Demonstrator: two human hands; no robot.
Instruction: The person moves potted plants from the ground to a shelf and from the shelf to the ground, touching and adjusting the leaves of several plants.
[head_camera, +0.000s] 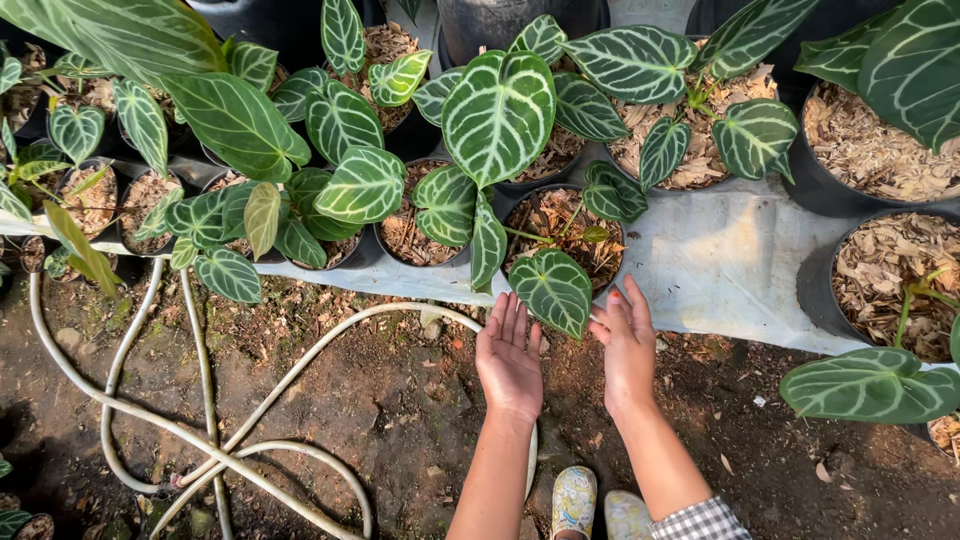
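Green, white-veined heart-shaped leaf was seen drooping off a thin stalk from a black nursery pot filled with dry bark mulch, on the edge of a grey ground sheet. Left hand was held palm-up just beside the leaf's lower left edge, fingers spread and released, nothing gripped. Right hand was held edge-on by the leaf's right side, fingers straight and loose, nothing grasped; contact with the leaf could not be told. Leaf was judged light, soft and easily torn or creased, the stalk easily snapped, so it would best be supported from beneath on flat palms, not pinched. The pot was judged heavier, best taken by the rim. A pale garden hose was looped over bare soil to the left. Patterned shoes were visible below.
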